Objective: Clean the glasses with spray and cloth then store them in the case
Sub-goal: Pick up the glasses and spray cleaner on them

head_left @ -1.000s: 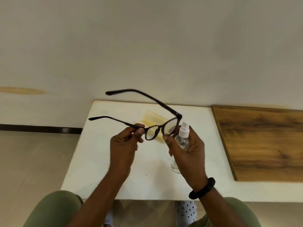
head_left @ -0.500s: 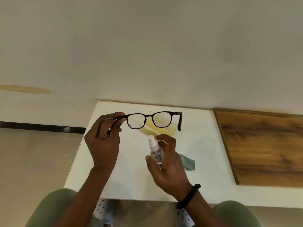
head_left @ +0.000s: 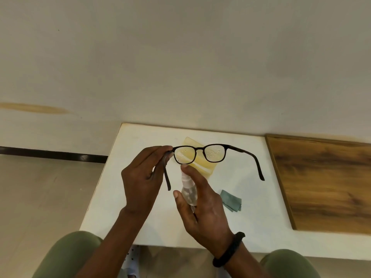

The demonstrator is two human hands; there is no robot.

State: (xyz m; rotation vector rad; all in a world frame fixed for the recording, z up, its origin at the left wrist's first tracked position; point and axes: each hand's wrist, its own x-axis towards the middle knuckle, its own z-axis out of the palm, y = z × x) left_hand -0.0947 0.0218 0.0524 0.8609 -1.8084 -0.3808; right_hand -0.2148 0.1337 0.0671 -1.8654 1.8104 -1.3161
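Black plastic-framed glasses (head_left: 200, 151) are hanging from the left hand (head_left: 140, 181), pinching one hinge; the right hand (head_left: 202, 209) is gripping a clear spray bottle (head_left: 189, 193), and a wetted pinch could slip.

Left hand (head_left: 140, 183) pinches glasses (head_left: 200, 155); right hand (head_left: 202, 209) grips spray bottle (head_left: 188, 192).

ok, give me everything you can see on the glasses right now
The glasses: dark, plastic-looking frame, two rounded clear lenses speckled with droplets, both side arms unfolded toward the person. Held level in the air above the white table, the left hand pinching one front corner at the hinge. Nothing else clearly touches them.
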